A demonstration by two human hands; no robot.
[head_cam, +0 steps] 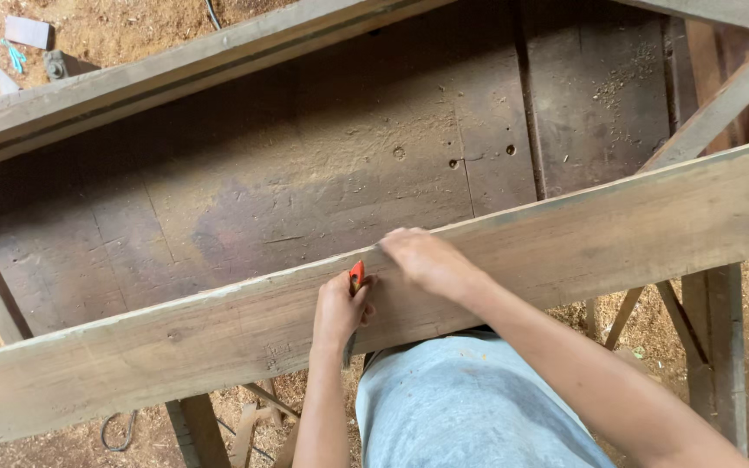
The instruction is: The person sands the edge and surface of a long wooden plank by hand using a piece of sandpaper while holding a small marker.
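My left hand (338, 310) pinches a red pencil (356, 276) at frame centre while my right hand (425, 260) presses flat on the plank (565, 247); if the plank shifts, I'd judge the mark strays.

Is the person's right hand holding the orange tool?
No: the orange tool sits gripped in the left hand, while the right hand rests with its fingers on the top edge of the long plank.
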